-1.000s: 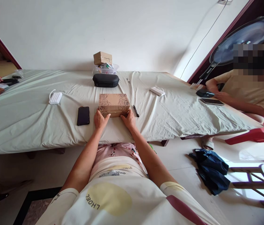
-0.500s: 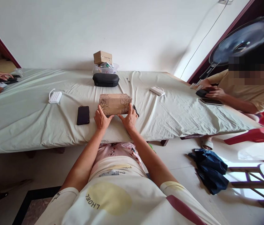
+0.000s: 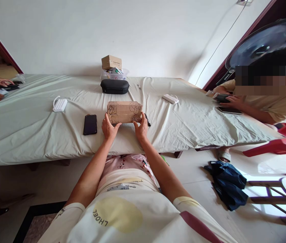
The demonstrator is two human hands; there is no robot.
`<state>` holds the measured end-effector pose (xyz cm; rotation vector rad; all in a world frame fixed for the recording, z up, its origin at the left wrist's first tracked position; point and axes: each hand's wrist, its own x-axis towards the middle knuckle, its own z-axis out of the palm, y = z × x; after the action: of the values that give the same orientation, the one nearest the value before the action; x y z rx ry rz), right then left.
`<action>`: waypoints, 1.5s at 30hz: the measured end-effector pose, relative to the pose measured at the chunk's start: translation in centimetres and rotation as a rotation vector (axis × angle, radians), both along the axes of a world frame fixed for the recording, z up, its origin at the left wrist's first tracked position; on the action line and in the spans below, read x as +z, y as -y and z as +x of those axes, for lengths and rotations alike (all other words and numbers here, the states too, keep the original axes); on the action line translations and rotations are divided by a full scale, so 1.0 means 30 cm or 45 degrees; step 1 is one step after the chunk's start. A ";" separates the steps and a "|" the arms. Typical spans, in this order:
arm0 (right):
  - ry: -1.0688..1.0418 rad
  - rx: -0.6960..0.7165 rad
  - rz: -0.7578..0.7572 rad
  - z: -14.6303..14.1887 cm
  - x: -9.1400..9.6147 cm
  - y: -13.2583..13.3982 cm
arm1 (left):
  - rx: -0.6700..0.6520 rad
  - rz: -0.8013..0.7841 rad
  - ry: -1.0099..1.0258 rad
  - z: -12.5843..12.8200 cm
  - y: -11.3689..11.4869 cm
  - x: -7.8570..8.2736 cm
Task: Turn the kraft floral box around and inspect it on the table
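Note:
A brown cardboard box (image 3: 124, 112) with black scribbled patterns stands on the cloth-covered table (image 3: 31, 121) in front of me. My left hand (image 3: 109, 128) grips its lower left corner and my right hand (image 3: 141, 128) grips its lower right corner. The patterned side of the box faces me. A black pen (image 3: 147, 119) lies just behind my right hand, partly hidden by the box and fingers. A black phone (image 3: 90, 124) lies to the left of my left hand.
A black case (image 3: 114, 86), a clear tub with a small cardboard box (image 3: 111, 62) on it, and two white power strips (image 3: 60, 104) (image 3: 170, 98) lie on the table. A person sits at the right with phones, other hands at far left. A fan, red chair and dark bag stand right.
The box has been tipped from lying flat up onto its side, its patterned face now towards me. Both hands stayed on its near corners. The person at right leaned in.

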<state>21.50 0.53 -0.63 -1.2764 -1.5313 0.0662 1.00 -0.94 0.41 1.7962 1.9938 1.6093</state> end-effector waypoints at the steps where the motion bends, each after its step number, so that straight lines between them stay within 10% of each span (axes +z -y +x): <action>1: -0.023 0.007 0.000 0.002 -0.005 -0.004 | -0.007 0.011 0.012 -0.004 -0.004 -0.005; 33: -0.087 0.098 -0.325 0.009 0.025 0.006 | -0.085 0.218 0.125 -0.032 0.040 0.064; 45: 0.261 0.038 -0.482 -0.022 0.048 0.029 | -0.301 0.256 -0.234 0.000 0.000 0.285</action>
<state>20.85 -0.34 0.81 -1.5966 -1.7706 0.2620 1.00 -0.93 8.97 2.2288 1.6500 1.6750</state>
